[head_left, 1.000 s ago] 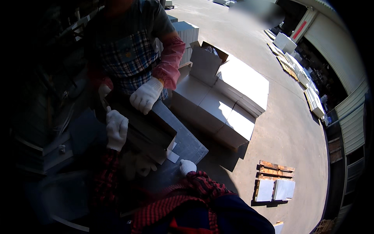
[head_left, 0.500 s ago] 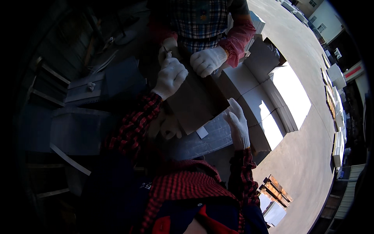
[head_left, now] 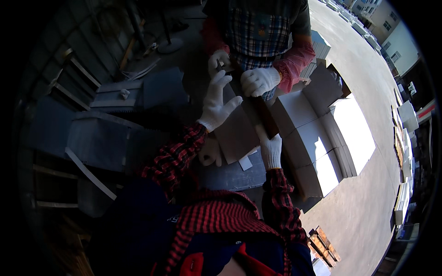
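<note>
Evidently, the white-gloved left hand (head_left: 217, 106) is being held open above a long, grey-brown cardboard box (head_left: 236, 132), thumb spread and nothing visibly gripped, while the white-gloved right hand (head_left: 272, 150) is being set at the box's near end, fingers partly hidden, its grip impossible to tell. Over a dull grey work surface (head_left: 230, 178), the box is seemingly being steadied, and even support at its near end is probably being called for next. Farther out, room is being narrowed by a co-worker's white-gloved left hand (head_left: 260, 82), a small white slip (head_left: 246, 163) beside the box and stacked white cartons (head_left: 301, 131) to the right.
</note>
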A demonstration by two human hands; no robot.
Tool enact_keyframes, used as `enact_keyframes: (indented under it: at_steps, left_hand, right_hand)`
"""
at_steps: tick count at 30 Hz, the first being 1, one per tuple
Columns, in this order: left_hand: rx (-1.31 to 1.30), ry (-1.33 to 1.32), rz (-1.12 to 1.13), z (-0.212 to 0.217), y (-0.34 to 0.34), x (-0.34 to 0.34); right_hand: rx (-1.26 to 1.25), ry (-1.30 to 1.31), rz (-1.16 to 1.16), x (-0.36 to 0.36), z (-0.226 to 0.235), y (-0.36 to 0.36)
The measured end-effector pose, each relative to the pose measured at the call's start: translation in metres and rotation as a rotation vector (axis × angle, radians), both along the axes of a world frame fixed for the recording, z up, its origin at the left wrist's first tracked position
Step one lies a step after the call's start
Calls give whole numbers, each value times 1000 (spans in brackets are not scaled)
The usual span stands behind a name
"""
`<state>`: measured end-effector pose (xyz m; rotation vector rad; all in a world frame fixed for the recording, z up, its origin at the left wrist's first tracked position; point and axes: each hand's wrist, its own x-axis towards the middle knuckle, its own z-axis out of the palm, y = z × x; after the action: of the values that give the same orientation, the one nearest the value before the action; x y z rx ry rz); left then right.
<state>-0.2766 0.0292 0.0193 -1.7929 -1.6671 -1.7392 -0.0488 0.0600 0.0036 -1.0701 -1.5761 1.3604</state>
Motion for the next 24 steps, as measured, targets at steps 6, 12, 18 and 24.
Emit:
enact_keyframes:
  at_steps: [6, 12, 18, 24]
  left_hand:
    - [-310, -133, 86, -11, 16, 32]
    - [-467, 47, 287, -12, 27, 38]
    - [-524, 97, 497, -30, 33, 53]
    - [-161, -299, 441, -54, 43, 61]
  right_hand:
    - [209, -94, 18, 12, -22, 9]
    - [42, -62, 380, 59, 3, 10]
    - [-225, 218, 243, 43, 43, -4]
    - [282, -153, 136, 20, 21, -18]
